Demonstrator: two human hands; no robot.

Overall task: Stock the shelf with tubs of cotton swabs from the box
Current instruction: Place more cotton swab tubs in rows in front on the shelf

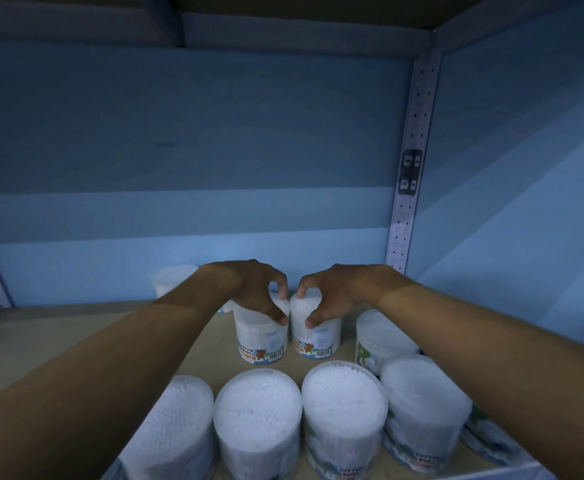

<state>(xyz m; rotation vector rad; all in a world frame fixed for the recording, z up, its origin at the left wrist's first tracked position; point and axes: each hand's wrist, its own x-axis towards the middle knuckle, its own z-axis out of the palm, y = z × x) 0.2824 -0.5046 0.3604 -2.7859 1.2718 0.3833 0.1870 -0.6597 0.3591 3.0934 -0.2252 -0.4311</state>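
Note:
Two clear tubs of cotton swabs stand side by side on the wooden shelf board (58, 327), each with a bear label low on its wall. My left hand (256, 289) grips the lid of the left tub (261, 341) from above. My right hand (332, 292) grips the lid of the right tub (316, 337) the same way. Both tubs are upright and nearly touch each other. A front row of several swab tubs (257, 410) stands nearer to me, seen from the top. The box is out of view.
Another tub (172, 280) stands at the back by the blue rear wall, partly hidden by my left forearm. One more tub (380, 336) is under my right forearm. A perforated metal upright (410, 161) marks the right corner. Bare board lies to the left.

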